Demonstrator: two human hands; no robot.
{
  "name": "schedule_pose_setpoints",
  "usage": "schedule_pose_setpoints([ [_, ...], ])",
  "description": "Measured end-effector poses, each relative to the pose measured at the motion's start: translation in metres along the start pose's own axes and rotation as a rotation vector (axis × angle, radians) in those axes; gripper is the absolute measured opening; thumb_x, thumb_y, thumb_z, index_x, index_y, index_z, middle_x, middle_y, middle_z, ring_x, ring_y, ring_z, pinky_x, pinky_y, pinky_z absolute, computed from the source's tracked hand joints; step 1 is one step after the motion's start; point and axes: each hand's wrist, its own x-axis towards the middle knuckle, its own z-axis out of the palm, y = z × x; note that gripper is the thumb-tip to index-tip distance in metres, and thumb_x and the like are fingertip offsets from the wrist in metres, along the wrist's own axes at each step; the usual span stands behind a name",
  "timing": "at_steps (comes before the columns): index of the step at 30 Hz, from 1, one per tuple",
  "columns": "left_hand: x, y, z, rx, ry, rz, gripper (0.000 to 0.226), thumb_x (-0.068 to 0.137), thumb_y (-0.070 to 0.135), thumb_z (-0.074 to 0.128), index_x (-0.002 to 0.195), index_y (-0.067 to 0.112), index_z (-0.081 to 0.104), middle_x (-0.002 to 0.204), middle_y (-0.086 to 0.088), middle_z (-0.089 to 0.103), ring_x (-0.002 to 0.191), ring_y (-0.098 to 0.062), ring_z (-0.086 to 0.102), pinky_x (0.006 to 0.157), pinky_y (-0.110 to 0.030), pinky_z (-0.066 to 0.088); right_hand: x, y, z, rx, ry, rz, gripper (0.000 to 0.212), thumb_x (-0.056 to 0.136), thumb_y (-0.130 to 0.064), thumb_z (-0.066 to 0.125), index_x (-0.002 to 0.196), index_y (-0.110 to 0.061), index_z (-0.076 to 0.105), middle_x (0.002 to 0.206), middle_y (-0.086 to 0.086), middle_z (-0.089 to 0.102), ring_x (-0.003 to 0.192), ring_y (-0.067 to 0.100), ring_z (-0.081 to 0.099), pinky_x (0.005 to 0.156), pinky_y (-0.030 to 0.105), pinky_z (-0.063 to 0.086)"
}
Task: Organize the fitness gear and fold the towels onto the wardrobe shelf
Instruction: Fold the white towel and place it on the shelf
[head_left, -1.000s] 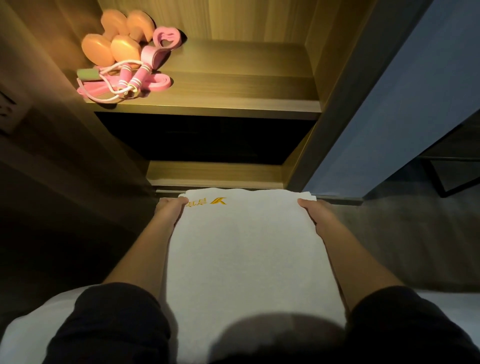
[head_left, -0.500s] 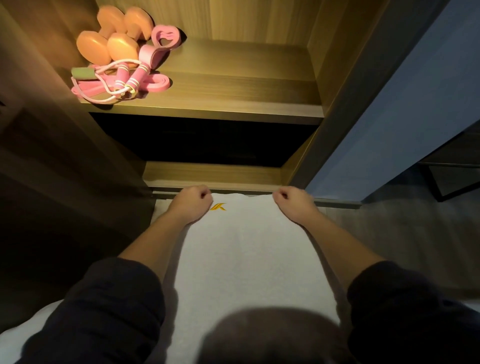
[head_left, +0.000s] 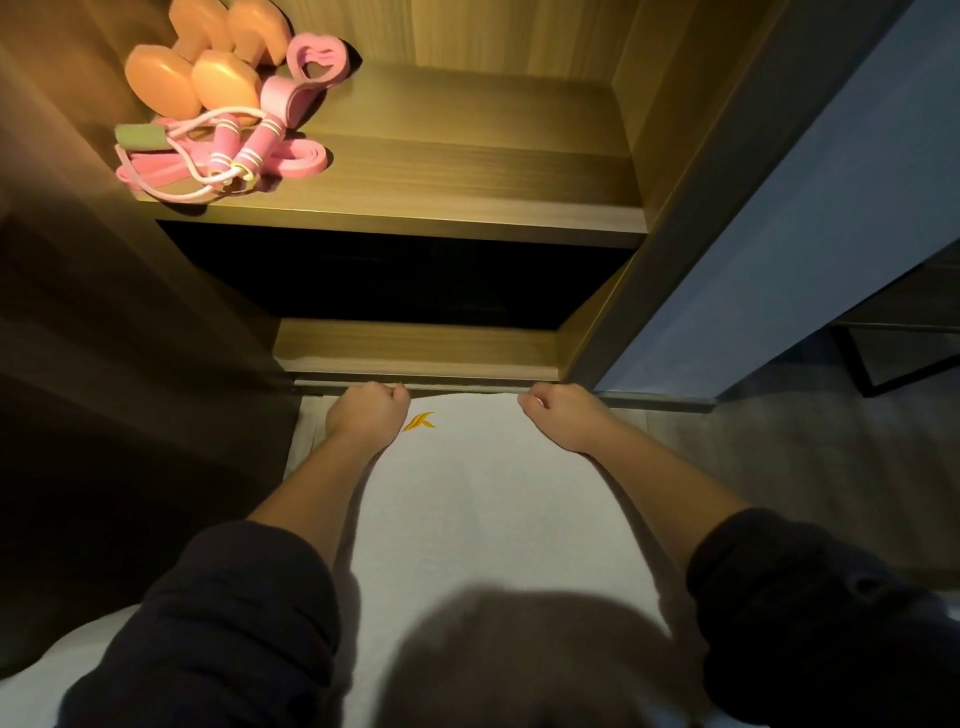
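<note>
I see both hands out in front of me at the far edge of the white towel (head_left: 493, 499). The towel lies spread flat and runs from my body towards the foot of the wardrobe. My left hand (head_left: 366, 415) has its fingers curled around the far edge, just left of the yellow logo (head_left: 420, 422) stitched into the cloth. My right hand (head_left: 563, 415) grips the same edge further right, its knuckles bent under. The two fists are apart, with a bare strip of towel edge between them. Dark sleeves (head_left: 234, 623) cover both my upper arms.

Above the towel is the lit wooden shelf (head_left: 467, 171). The fitness gear sits bunched in its left corner. Two orange dumbbells (head_left: 208, 67) lie at the back, with a pink heart-shaped ring (head_left: 316, 60) just beside them. In front of these is a pink jump rope (head_left: 244, 150), its handles side by side and its cord looped over a flat pink band (head_left: 306, 161). The rest of the shelf is bare wood. A blue panel (head_left: 779, 234) stands to the right of the wardrobe, above grey floor (head_left: 805, 467).
</note>
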Motion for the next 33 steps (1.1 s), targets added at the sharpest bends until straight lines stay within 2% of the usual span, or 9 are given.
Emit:
schedule_pose_setpoints([
  [3, -0.009, 0.024, -0.001, 0.119, 0.052, 0.043, 0.036, 0.1, 0.025, 0.038, 0.13, 0.013, 0.052, 0.134, -0.013, 0.051, 0.125, -0.03, 0.046, 0.101, -0.043, 0.035, 0.005, -0.011, 0.001, -0.168, 0.077, 0.03, 0.038, 0.102, -0.037, 0.032, 0.118, -0.016, 0.06, 0.116, 0.009, 0.064, 0.096, 0.024, 0.054, 0.096, 0.041, 0.038],
  [6, -0.034, 0.044, 0.014, 0.075, 0.028, 0.244, 0.047, 0.101, 0.033, 0.033, 0.146, 0.018, 0.036, 0.155, -0.007, 0.031, 0.144, -0.024, 0.025, 0.119, -0.052, 0.014, 0.004, -0.025, 0.016, -0.269, 0.046, 0.001, 0.046, 0.103, -0.038, 0.027, 0.14, -0.02, 0.047, 0.146, 0.006, 0.047, 0.133, 0.026, 0.041, 0.114, 0.05, 0.022],
  [8, -0.047, 0.042, 0.023, 0.119, -0.031, 0.281, 0.051, 0.102, 0.04, 0.027, 0.15, 0.023, 0.032, 0.16, -0.003, 0.024, 0.148, -0.022, 0.016, 0.12, -0.052, 0.006, -0.002, -0.023, 0.02, -0.278, -0.002, 0.018, 0.053, 0.103, -0.049, 0.021, 0.15, -0.027, 0.033, 0.16, 0.001, 0.028, 0.147, 0.026, 0.022, 0.118, 0.056, 0.01],
  [13, -0.053, 0.021, 0.011, 0.035, -0.137, 0.121, 0.059, 0.102, 0.048, 0.021, 0.156, 0.025, 0.015, 0.165, -0.005, 0.008, 0.151, -0.026, 0.004, 0.121, -0.052, 0.003, -0.027, -0.001, 0.011, -0.14, -0.031, 0.196, 0.067, 0.098, -0.063, 0.014, 0.156, -0.031, 0.004, 0.165, -0.001, -0.003, 0.151, 0.028, -0.006, 0.119, 0.058, 0.003],
  [16, -0.079, 0.019, 0.011, 0.088, -0.103, 0.241, 0.062, 0.103, 0.048, 0.02, 0.157, 0.025, 0.003, 0.165, -0.005, -0.009, 0.151, -0.025, -0.011, 0.121, -0.05, -0.003, -0.052, -0.004, 0.018, -0.223, -0.015, 0.092, 0.072, 0.095, -0.068, 0.011, 0.156, -0.033, -0.005, 0.164, -0.003, -0.016, 0.149, 0.027, -0.018, 0.116, 0.055, -0.008],
  [20, -0.121, 0.001, 0.02, 0.128, -0.064, 0.489, 0.061, 0.102, 0.051, 0.023, 0.157, 0.032, 0.004, 0.164, 0.005, -0.013, 0.149, -0.019, -0.02, 0.12, -0.045, -0.009, -0.091, 0.0, 0.032, -0.339, -0.004, -0.089, 0.079, 0.085, -0.073, -0.001, 0.154, -0.037, -0.007, 0.162, -0.008, -0.021, 0.149, 0.023, -0.021, 0.116, 0.052, -0.012],
  [26, -0.153, -0.033, 0.01, 0.051, -0.108, 0.313, 0.065, 0.101, 0.053, 0.02, 0.156, 0.03, -0.005, 0.163, 0.002, -0.019, 0.149, -0.02, -0.02, 0.122, -0.045, -0.006, -0.129, 0.01, 0.023, -0.263, -0.024, 0.044, 0.082, 0.083, -0.073, 0.001, 0.154, -0.034, -0.012, 0.161, -0.007, -0.025, 0.149, 0.023, -0.021, 0.118, 0.051, -0.003],
  [31, -0.185, -0.03, 0.02, 0.138, -0.054, 0.556, 0.064, 0.094, 0.064, 0.004, 0.154, 0.044, -0.001, 0.161, 0.015, -0.02, 0.147, -0.013, -0.024, 0.12, -0.046, -0.01, -0.161, -0.004, 0.035, -0.357, -0.045, -0.205, 0.077, 0.083, -0.073, -0.006, 0.152, -0.042, -0.013, 0.157, -0.013, -0.03, 0.145, 0.02, -0.031, 0.116, 0.05, -0.018],
  [33, -0.189, -0.044, 0.016, 0.08, -0.067, 0.52, 0.068, 0.09, 0.069, 0.0, 0.154, 0.045, -0.001, 0.16, 0.017, -0.019, 0.147, -0.01, -0.023, 0.12, -0.042, -0.009, -0.172, 0.005, 0.029, -0.351, -0.049, -0.188, 0.076, 0.084, -0.073, -0.006, 0.152, -0.042, -0.013, 0.156, -0.015, -0.03, 0.146, 0.018, -0.028, 0.117, 0.049, -0.015],
])
